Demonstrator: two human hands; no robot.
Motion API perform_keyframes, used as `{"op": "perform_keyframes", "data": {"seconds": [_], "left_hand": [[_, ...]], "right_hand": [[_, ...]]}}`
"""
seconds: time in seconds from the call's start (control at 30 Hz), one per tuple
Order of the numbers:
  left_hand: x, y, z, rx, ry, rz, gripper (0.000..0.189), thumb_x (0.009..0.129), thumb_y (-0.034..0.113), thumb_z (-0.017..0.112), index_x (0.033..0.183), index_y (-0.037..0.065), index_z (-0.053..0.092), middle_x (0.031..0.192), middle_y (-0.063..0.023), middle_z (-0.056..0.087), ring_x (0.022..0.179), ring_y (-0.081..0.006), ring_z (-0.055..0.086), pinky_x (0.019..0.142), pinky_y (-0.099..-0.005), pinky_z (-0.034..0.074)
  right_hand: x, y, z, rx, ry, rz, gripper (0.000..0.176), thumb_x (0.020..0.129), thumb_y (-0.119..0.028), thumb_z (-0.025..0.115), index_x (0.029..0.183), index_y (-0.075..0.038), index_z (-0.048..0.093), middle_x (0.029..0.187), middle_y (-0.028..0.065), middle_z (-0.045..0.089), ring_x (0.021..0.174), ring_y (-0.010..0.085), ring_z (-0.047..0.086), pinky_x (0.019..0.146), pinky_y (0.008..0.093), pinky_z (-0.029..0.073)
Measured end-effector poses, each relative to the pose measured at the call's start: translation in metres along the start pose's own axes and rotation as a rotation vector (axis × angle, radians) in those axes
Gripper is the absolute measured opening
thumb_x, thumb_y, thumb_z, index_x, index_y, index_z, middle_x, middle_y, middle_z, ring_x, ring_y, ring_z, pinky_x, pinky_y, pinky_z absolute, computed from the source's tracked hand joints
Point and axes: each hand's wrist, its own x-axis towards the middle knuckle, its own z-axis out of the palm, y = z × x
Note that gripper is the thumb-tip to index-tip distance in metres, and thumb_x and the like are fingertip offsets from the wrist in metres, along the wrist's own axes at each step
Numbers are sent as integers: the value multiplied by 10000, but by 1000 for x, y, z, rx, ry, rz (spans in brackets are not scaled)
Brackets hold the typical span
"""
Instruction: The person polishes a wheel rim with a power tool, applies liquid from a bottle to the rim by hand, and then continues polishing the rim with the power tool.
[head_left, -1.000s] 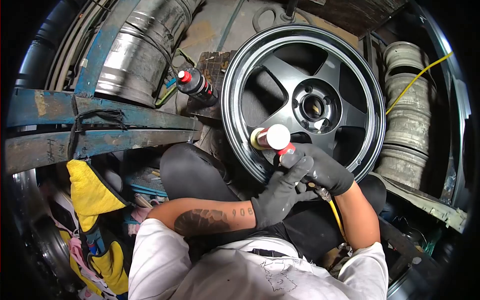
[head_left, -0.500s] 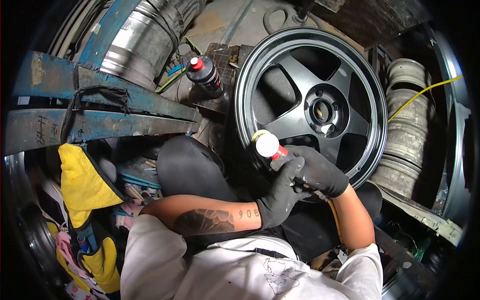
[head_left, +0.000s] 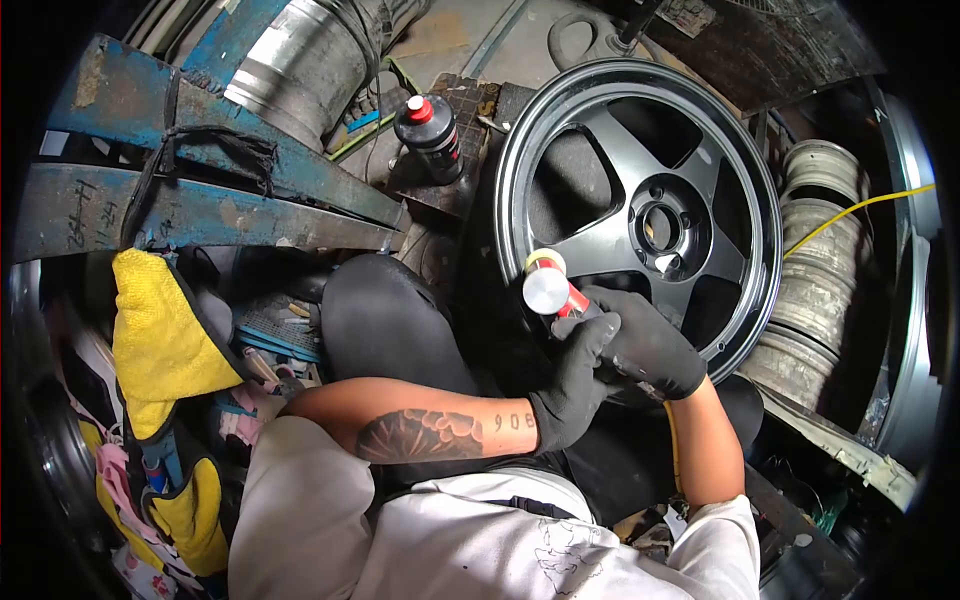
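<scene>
A small red polishing tool [head_left: 547, 291] with a round silver head and a yellow pad sits at the lower left rim of a dark grey five-spoke wheel [head_left: 610, 245]. Wrapped round the tool's body is my right hand [head_left: 645, 345], in a black glove. My left hand [head_left: 575, 385], also gloved, is closed against the tool and the right hand; the fingers partly hide its grip. The pad's contact with the rim is partly hidden by the tool head. A yellow hose [head_left: 674, 445] runs down beside my right forearm.
A dark bottle with a red cap [head_left: 430, 140] stands left of the wheel. Blue metal beams [head_left: 210, 215] cross the left side, with a yellow cloth [head_left: 170, 345] hanging below. Stacked silver rims [head_left: 812, 260] stand at the right, near a yellow cable [head_left: 860, 207].
The camera view has shifted slightly, moving the wheel and bottle rightward in the picture. The tool head has tilted a little, and both hands keep their closed hold.
</scene>
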Motion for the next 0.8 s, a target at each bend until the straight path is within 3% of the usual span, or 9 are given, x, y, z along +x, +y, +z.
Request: {"op": "perform_keyframes", "data": {"seconds": [0.07, 0.1, 0.23, 0.37, 0.5, 0.6, 0.8], "left_hand": [[-7, 0, 10, 16, 69, -51, 576, 1014, 411, 621, 1452, 73, 464, 1385, -160, 597, 1302, -326, 608, 1103, -614, 502], [-8, -1, 8, -18, 61, -3, 577, 1004, 407, 636, 1441, 66, 473, 1356, -158, 614, 1282, -322, 620, 1082, -613, 517], [1, 6, -5, 31, -40, 1, 623, 987, 440, 659, 1446, 65, 466, 1411, -143, 580, 1305, -305, 605, 1104, -588, 505], [-5, 10, 5, 179, 31, -79, 698, 992, 512, 646, 1462, 37, 444, 1436, -150, 556, 1355, -287, 566, 1198, -519, 433], [-9, 4, 4, 237, -8, -142, 744, 1007, 551, 624, 1478, 11, 424, 1446, -168, 551, 1363, -281, 564, 1201, -496, 442], [-4, 4, -3, 231, -52, -165, 719, 1019, 543, 618, 1481, 27, 427, 1450, -161, 552, 1365, -274, 565, 1183, -494, 462], [-9, 4, 0, 260, -65, -155, 633, 1050, 485, 582, 1489, 55, 430, 1447, -142, 563, 1360, -271, 569, 1172, -495, 463]], "right_hand": [[-3, -7, -4, 28, -63, 70, 365, 900, -238, 718, 1150, 26, 685, 965, 187, 753, 826, 275, 715, 815, 386, 553], [-4, -3, -2, 19, -34, -20, 346, 907, -226, 708, 1153, 18, 703, 957, 138, 761, 834, 190, 707, 799, 353, 551], [5, -5, 5, 183, 10, 42, 343, 953, -218, 741, 1215, 2, 716, 950, 56, 752, 866, 87, 662, 788, 300, 542], [1, 11, 2, 263, -41, 38, 357, 962, -210, 757, 1249, -3, 715, 981, 40, 749, 878, 74, 656, 795, 278, 546], [-10, 10, 1, 259, -59, 95, 397, 969, -216, 761, 1303, -11, 699, 1012, 49, 756, 918, 84, 656, 824, 293, 554], [-11, 14, 4, 322, -23, 43, 318, 969, -189, 765, 1207, 16, 712, 988, -1, 711, 913, 65, 597, 825, 274, 516], [-13, 9, 3, 302, -51, 75, 357, 923, -144, 762, 1236, 12, 695, 1018, 12, 724, 933, 79, 619, 855, 284, 522]]}}
